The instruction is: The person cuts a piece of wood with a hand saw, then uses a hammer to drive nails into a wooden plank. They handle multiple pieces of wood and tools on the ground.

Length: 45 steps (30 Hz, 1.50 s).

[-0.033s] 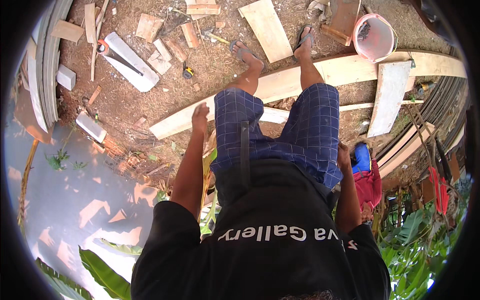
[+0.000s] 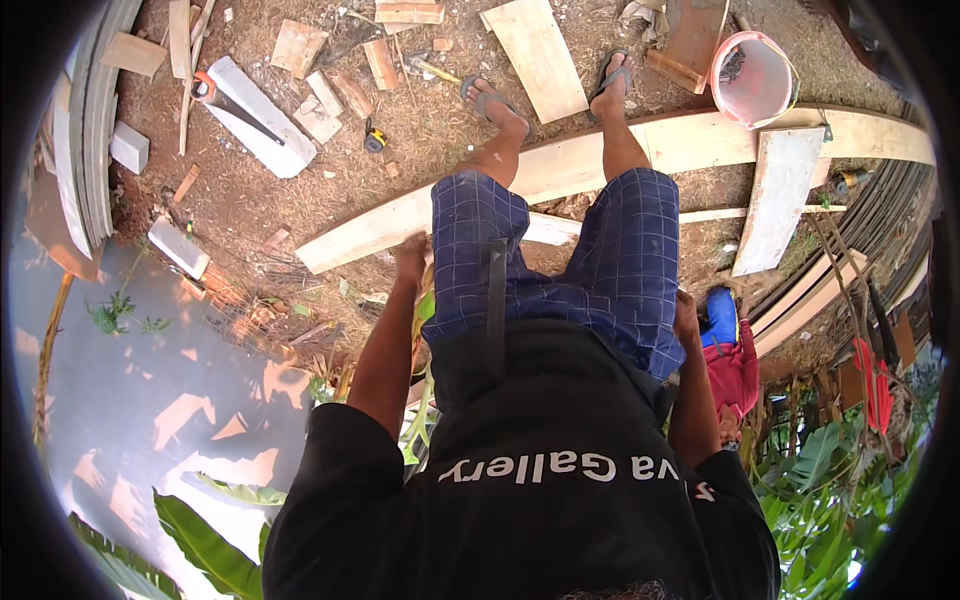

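My left hand [image 2: 411, 258] hangs beside my left thigh, its fingertips overlapping the near edge of a long pale plank [image 2: 560, 165] in the view. Its fingers look loose, and I see nothing in them. Against the right leg of my checked shorts is my right hand [image 2: 686, 316]; its fingers are mostly hidden. The plank lies on the ground across my path, curved by the lens. My sandalled feet [image 2: 490, 100] stand beyond it. A grey-white board [image 2: 778, 205] rests across its right part.
A handsaw [image 2: 240, 110] with an orange handle lies on a board at far left. Nearby are a tape measure [image 2: 375, 137], a hammer [image 2: 437, 70] and wood offcuts. A pink bucket [image 2: 750, 90] stands at far right. Another person [image 2: 732, 370] in red is on my right.
My left hand has drawn slightly nearer to my thigh and lower in the view. My right hand stays by the shorts. The surroundings shift only slightly.
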Available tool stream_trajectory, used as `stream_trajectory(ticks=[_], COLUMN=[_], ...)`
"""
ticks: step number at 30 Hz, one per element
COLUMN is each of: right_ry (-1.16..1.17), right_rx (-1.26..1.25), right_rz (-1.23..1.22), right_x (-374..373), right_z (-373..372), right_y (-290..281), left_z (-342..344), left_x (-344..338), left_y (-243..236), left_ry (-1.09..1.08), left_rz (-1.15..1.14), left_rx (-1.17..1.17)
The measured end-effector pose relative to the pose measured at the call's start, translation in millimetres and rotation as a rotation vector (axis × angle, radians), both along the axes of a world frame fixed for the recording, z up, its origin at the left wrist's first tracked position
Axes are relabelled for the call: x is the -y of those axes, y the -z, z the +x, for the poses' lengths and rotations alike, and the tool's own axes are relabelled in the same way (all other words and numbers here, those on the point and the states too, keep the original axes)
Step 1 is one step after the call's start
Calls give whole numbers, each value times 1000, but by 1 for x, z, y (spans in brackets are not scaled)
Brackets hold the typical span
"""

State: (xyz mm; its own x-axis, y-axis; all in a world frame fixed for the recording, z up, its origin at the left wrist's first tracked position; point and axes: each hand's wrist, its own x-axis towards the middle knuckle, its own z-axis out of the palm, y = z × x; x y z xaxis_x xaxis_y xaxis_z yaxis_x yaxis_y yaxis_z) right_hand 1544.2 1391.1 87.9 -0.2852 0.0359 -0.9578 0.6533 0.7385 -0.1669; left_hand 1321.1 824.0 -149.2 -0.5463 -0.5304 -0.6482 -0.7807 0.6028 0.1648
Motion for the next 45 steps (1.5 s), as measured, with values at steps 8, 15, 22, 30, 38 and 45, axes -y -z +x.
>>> stream_trajectory(ticks=[8, 15, 22, 30, 38, 45], right_ry=[131, 15, -30, 22, 323, -86], right_rx=[57, -44, 45, -44, 16, -314], right_rz=[-29, -154, 34, -40, -47, -388], right_x=[-3, -49, -27, -14, -46, -6], right_z=[4, -23, -68, -133, -163, -252], right_y=[-24, 21, 22, 5, 25, -42], left_z=[0, -19, -22, -38, 104, 65], left_x=[-124, -123, -121, -131, -105, -52], left_y=[162, 221, 214, 181, -249, -340], left_ry=[12, 19, 166, -250, -928, -564], left_rz=[-269, -396, -390, -134, 575, 630], left_rx=[-235, -109, -81, -113, -124, -213])
